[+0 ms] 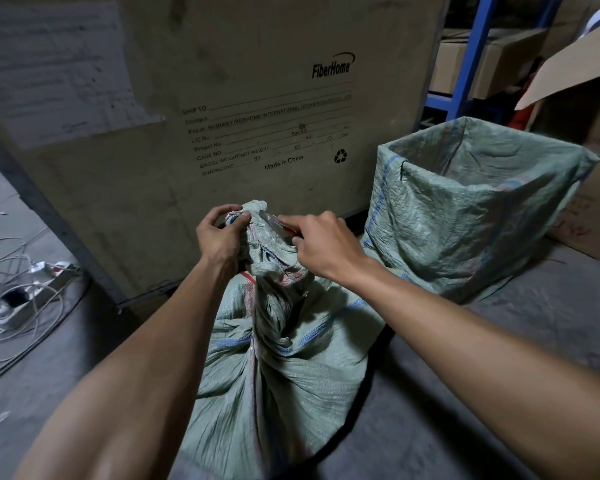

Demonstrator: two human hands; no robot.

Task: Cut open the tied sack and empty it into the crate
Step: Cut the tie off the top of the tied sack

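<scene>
1 tied sack (284, 368) is gripped at its neck by the left hand (220, 239); 1 cutter (280, 226) is clasped by the right hand (321, 245); 1 lined crate (471, 209) stands open just beside

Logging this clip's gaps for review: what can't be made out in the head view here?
- Sack contents: hidden by its own weave.
- Cutter blade and tie: only a red-and-silver sliver shows; the right hand and bunched neck cover the rest.
- Left hand fingers: curled into the neck folds.
- Lined crate: its bottom lies below the rim.
- Paper sheet text: blurred.
</scene>
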